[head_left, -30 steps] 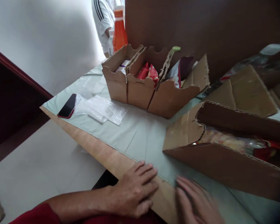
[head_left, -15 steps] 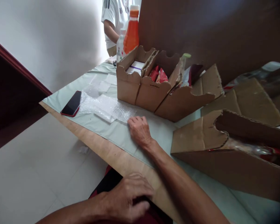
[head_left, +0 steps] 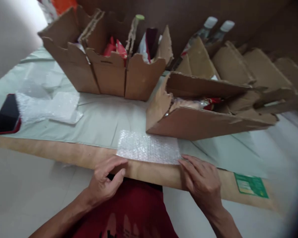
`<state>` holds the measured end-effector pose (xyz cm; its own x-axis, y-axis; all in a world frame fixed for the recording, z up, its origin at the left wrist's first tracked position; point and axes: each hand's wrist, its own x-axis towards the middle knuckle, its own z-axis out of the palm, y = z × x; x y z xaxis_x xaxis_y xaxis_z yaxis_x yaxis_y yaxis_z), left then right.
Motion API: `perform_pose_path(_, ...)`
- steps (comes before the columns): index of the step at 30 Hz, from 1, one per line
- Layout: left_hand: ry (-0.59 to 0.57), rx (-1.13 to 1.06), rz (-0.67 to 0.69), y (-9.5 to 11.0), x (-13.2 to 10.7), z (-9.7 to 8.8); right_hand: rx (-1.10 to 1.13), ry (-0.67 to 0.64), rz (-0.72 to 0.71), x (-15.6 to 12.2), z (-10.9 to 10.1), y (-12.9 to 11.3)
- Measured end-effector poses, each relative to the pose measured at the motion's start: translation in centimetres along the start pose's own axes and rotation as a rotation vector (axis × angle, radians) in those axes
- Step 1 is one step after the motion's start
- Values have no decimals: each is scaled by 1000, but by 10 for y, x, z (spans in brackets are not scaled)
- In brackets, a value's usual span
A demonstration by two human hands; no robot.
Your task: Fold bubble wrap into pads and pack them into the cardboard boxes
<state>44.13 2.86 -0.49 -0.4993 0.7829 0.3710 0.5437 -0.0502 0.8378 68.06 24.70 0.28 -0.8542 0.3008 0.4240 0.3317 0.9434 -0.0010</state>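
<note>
A rectangular piece of bubble wrap (head_left: 149, 147) lies at the table's front edge, directly before me. My right hand (head_left: 202, 175) is closed at its near right corner, the fingertips pinching the edge. By the near left corner is my left hand (head_left: 108, 178), its thumb and index finger apart, with the index fingertip at the corner; the other fingers are curled and partly hidden. More bubble wrap (head_left: 34, 107) and a bubble-wrapped flat piece (head_left: 64, 105) lie to the left, next to a dark phone with a red case (head_left: 7, 114).
Cardboard bins (head_left: 109, 74) holding red packets (head_left: 115, 48) stand behind. Another cardboard bin (head_left: 208, 124) with packaged items sits close behind the bubble wrap on the right. Clear bottles (head_left: 206, 28) stand at the back. A green label (head_left: 252, 185) is on the table edge.
My view has swung right. My right hand has brought a piece of bubble wrap from the pile to the front edge. My left hand has risen from my lap to its left corner.
</note>
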Motion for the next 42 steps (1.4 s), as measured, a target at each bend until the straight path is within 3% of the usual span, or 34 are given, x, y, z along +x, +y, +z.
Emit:
perform_pose_path(3,-52,42,18,5,7,11,-30,-7,87,-27,-9,20)
perform_pose_path(6,-67,100,-33,5,28,16,87,44,257,-30,-9,40)
perform_pose_path(10,-79,113,-130,0,70,36,419,139,693,-1,11,71)
perform_pose_path(13,-114,79,-125,-7,96,55,627,153,831,31,31,82)
perform_pose_path(17,-92,50,-107,-16,106,56,653,143,757,54,45,78)
perform_pose_path(21,-51,184,-149,-17,84,32,511,178,694,42,37,68)
perform_pose_path(24,-62,316,-30,-7,64,25,315,222,557,31,28,43)
perform_pose_path(27,-210,358,186,-3,56,38,329,48,233,37,33,2)
perform_pose_path(29,-296,412,233,-10,58,49,359,-85,53,45,42,-19)
perform_pose_path(31,-348,465,221,-22,63,56,346,-160,-27,44,50,-24)
perform_pose_path(34,-394,439,193,-39,67,55,285,-154,29,16,49,-2)
perform_pose_path(38,-416,376,216,-43,63,48,139,-27,293,-31,25,44)
perform_pose_path(42,-262,507,209,-38,57,42,108,-10,359,-22,14,55)
